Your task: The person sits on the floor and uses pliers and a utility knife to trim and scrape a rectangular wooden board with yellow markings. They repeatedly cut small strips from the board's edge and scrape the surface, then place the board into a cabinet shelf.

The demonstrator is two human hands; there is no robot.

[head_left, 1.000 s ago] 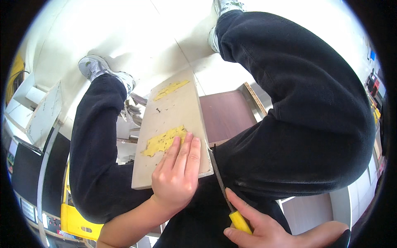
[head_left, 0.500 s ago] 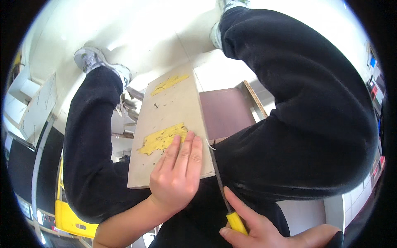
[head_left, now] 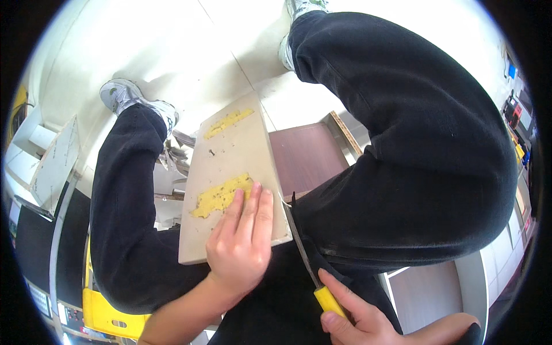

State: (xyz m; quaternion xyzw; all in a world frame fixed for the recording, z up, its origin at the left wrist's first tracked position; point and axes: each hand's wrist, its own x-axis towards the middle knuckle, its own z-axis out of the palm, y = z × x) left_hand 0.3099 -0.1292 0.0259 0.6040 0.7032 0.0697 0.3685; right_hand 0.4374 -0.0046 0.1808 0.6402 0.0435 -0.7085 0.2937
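Observation:
A pale beige board (head_left: 233, 155) rests across my lap between my legs in black trousers. Two patches of yellow residue (head_left: 219, 195) mark its face, one near the far end and one near me. My left hand (head_left: 242, 241) lies flat on the board's near end, fingers together, touching the nearer yellow patch. My right hand (head_left: 356, 313) grips the yellow handle of a knife (head_left: 302, 250). Its thin blade runs along the board's right edge, tip at the near right corner.
A dark brown panel (head_left: 307, 155) with a raw wood edge lies on the floor under the board's right side. My grey shoes (head_left: 129, 100) stand on the white floor. A yellow crate (head_left: 106, 310) sits at the lower left, white shelving at the left rim.
Nothing has clearly changed. The view shifts slightly, and both hands keep their places on the board and the knife.

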